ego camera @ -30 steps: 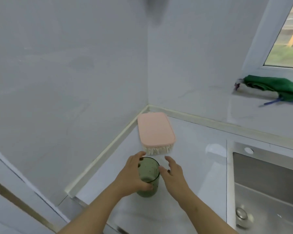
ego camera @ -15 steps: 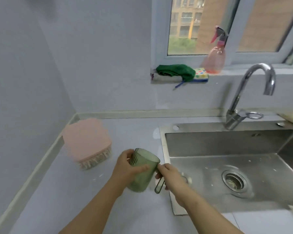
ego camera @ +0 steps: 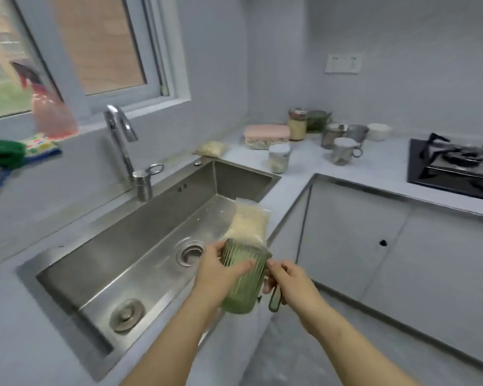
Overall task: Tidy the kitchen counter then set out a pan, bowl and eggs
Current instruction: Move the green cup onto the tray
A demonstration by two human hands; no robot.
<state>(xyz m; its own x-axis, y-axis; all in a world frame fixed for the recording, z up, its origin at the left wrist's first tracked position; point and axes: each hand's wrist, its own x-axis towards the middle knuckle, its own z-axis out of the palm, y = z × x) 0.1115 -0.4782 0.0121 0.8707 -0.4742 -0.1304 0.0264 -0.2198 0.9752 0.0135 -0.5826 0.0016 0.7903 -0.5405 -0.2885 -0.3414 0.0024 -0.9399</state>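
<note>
At the far left a green cloth [ego camera: 0, 156], cut off by the frame edge, lies on the window ledge beside a patterned sponge [ego camera: 41, 144]; the pink spray bottle [ego camera: 53, 118] behind them is blurred. The counter [ego camera: 17, 316] follows the wall, then turns a corner to the right, and its front edge borders open floor [ego camera: 285, 352]. The steel sink [ego camera: 151, 207] is set into it, with the tap [ego camera: 120, 129] at the rear rim and the drain [ego camera: 191, 253] uncovered. Above the sink's front right corner, the left hand [ego camera: 218, 274] wraps its fingers round the body of the green cup [ego camera: 243, 285], which is tilted and clear of every surface. The right hand [ego camera: 293, 285] pinches the cup's handle. What is in the cup cannot be made out. A bag of pale grains [ego camera: 248, 221] lies across the sink's right rim, its near end hidden behind the cup. On the far corner stand a pink-lidded box [ego camera: 265, 136], jars [ego camera: 279, 161] holding pale contents, grey mugs [ego camera: 343, 151] and a white bowl [ego camera: 378, 131]. The black stove [ego camera: 455, 165] is cut off at the right.
</note>
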